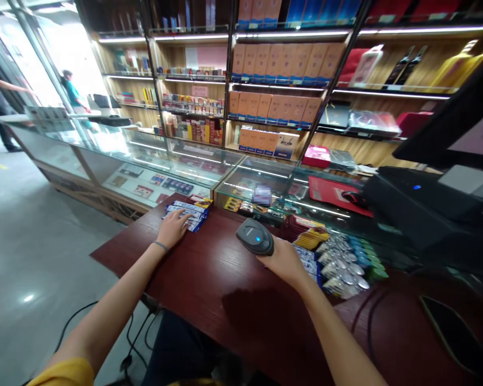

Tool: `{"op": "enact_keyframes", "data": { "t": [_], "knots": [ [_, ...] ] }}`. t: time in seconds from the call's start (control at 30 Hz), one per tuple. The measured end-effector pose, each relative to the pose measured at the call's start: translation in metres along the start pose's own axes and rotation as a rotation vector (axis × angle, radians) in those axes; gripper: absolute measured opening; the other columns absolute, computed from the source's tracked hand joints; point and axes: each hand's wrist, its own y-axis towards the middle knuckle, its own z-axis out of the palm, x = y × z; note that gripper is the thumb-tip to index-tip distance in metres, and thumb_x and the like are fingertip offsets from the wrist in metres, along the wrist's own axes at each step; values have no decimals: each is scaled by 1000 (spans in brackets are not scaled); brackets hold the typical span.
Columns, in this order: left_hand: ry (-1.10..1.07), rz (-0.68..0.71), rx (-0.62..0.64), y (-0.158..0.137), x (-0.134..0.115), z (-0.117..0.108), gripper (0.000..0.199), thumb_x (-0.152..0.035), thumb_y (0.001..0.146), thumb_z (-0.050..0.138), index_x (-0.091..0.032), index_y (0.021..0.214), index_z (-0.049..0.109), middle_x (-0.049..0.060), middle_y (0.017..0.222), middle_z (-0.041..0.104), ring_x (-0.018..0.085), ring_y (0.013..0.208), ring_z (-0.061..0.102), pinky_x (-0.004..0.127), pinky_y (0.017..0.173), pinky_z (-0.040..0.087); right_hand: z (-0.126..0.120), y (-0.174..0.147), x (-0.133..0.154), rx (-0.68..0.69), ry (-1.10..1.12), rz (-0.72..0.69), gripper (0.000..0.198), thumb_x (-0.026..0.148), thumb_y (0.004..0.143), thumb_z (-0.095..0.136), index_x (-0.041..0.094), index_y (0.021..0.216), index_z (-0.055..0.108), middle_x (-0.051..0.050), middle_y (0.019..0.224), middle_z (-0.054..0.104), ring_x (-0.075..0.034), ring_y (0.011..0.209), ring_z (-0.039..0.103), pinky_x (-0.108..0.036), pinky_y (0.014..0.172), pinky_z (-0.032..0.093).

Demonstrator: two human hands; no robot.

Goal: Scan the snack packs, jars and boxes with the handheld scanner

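In my right hand (286, 262) I grip a black barcode scanner (255, 236) with a lit blue light, held over the dark red wooden counter (217, 268). My left hand (172, 227) lies with fingers outstretched on several blue-and-white packets (195, 217) at the counter's far left. Just behind those sits a yellow and dark red packet (200, 201). More blue-and-white packets (309, 262) lie partly hidden behind my right hand. Beside them are several brown-and-yellow packets (306, 230) and rows of silver-topped items (343, 265), with blue and green ones (370, 257) to their right.
A glass display case (177, 161) runs along the counter's far side. A red folder (338, 194) rests on the glass near a dark monitor (446, 134). At right lies a phone (451, 332); cables (132, 343) hang below left. Two people stand far left.
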Motion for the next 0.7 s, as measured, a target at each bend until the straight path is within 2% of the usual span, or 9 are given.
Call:
{"op": "enact_keyframes", "data": {
  "t": [0.13,0.33,0.43,0.53,0.7],
  "knots": [
    [50,-77,49,0,19,5,41,-34,99,45,-24,133,65,16,144,55,33,132,51,51,111,40,18,-1,5,46,53,-39,41,37,80,64,26,119,71,-7,106,79,-35,101,74,-38,79,52],
    [36,-129,117,5,24,17,48,-34,100,41,-26,146,54,14,155,48,36,145,39,62,118,26,34,-2,3,61,82,-50,39,39,81,64,26,117,72,-6,112,78,-33,103,73,-38,81,52],
    [20,-130,94,5,24,18,46,-30,99,43,-27,143,56,13,147,56,34,139,45,60,118,27,36,-1,0,68,100,-65,39,39,82,64,25,118,71,-7,112,77,-32,104,73,-38,82,52],
    [24,-95,59,5,25,15,40,-27,98,45,-25,133,64,13,130,66,31,127,54,57,116,30,37,-1,-1,65,86,-75,39,39,83,64,26,119,71,-6,113,77,-32,105,72,-38,83,53],
    [-10,-51,33,2,24,5,29,-27,95,50,-24,114,72,12,108,69,30,110,61,55,112,37,34,-2,2,65,61,-56,43,39,83,65,27,124,69,-6,117,76,-33,107,72,-38,86,53]
  ]
}}
